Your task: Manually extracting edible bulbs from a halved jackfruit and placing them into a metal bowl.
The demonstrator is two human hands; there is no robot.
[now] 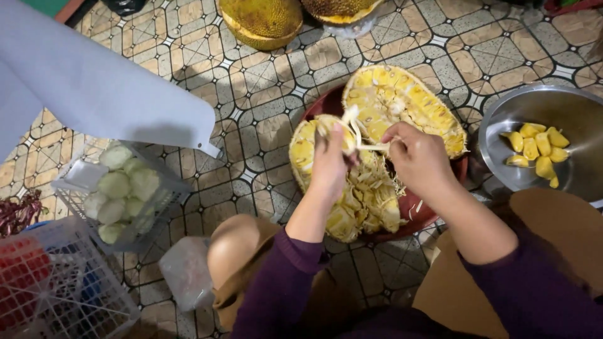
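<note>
By my left knee a small clear plastic bag [186,271] lies on the tiled floor [264,94], its contents blurred. I see no labels, signs or screens.

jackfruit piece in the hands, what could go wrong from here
1. Both the left hand and right hand are pulling pale strands off the jackfruit piece; a sudden give might flick scraps past the red tray onto the tiled floor.
2. The piece overhangs the tray's near edge, so it could tip off.
3. The metal bowl of yellow pods sits close to the right elbow and might get knocked.
</note>
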